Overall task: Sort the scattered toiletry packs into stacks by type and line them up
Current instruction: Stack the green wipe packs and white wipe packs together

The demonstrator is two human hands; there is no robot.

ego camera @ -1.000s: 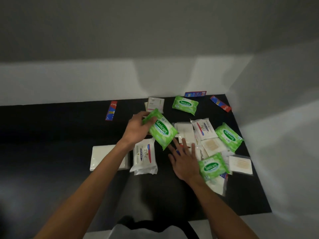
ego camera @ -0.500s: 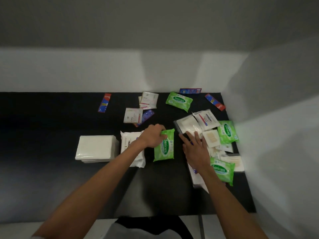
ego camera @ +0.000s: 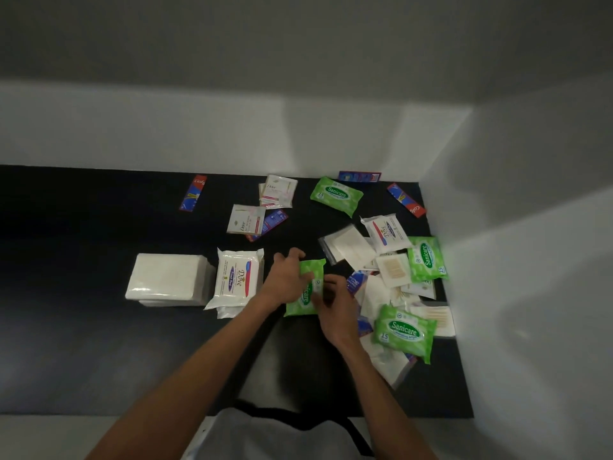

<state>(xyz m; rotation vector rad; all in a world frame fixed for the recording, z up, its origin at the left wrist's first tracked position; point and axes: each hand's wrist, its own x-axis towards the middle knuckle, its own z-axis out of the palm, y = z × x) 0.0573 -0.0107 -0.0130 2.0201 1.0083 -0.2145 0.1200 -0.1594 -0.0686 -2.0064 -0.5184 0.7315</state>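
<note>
A green Sanicare wipes pack (ego camera: 312, 267) lies flat on the black table (ego camera: 83, 244), just right of a stack of white Dove wipes packs (ego camera: 237, 277). My left hand (ego camera: 286, 281) grips its left edge from above with curled fingers. From the right, my right hand (ego camera: 335, 308) pinches the pack's other edge. Further left sits a stack of plain white tissue packs (ego camera: 166, 280). Other green packs lie at the back (ego camera: 336, 195), at the right (ego camera: 426, 258) and near right (ego camera: 403, 332).
A loose pile at the right holds a Dove wipes pack (ego camera: 386, 232), clear bags of cotton swabs (ego camera: 346, 247) and white packs. Dove sachets (ego camera: 278, 190) and Colgate sachets (ego camera: 193, 193) lie toward the back. White walls close off the back and right side.
My left hand brought the green pack down from the air onto the table beside the Dove stack. The right hand left the pile and came to the pack's right edge.
</note>
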